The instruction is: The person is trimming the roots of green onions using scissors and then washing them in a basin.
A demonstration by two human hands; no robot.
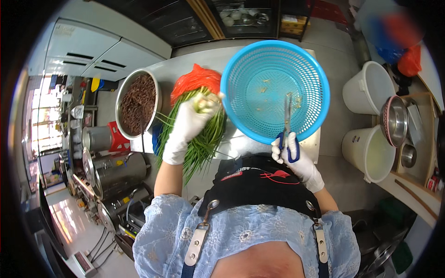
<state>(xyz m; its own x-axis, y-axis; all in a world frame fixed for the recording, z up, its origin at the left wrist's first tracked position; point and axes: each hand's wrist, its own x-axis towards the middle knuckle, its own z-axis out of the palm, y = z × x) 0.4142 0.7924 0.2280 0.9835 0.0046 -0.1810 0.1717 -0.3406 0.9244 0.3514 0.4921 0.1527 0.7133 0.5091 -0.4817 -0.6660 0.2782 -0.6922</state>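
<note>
My left hand (pixel 190 120), in a white glove, grips the pale root ends of some green onions; their ends are blurred. Long green onion leaves (pixel 208 139) lie beneath and around it, against a red plastic bag (pixel 194 80). My gloved right hand (pixel 295 158) holds scissors with dark blue handles (pixel 287 121) near the front rim of a blue plastic colander (pixel 274 140). The blades point away from me over the colander and look closed. Small pale scraps (pixel 263 89) lie on the colander's bottom.
A steel bowl (pixel 159 104) of dark brown, stringy food stands at the table's left. The metal table (pixel 240 147) carries these things. White buckets (pixel 354 149) stand at the right, near a steel bowl with a pink rim (pixel 396 121). Large steel pots (pixel 121 170) are at the left.
</note>
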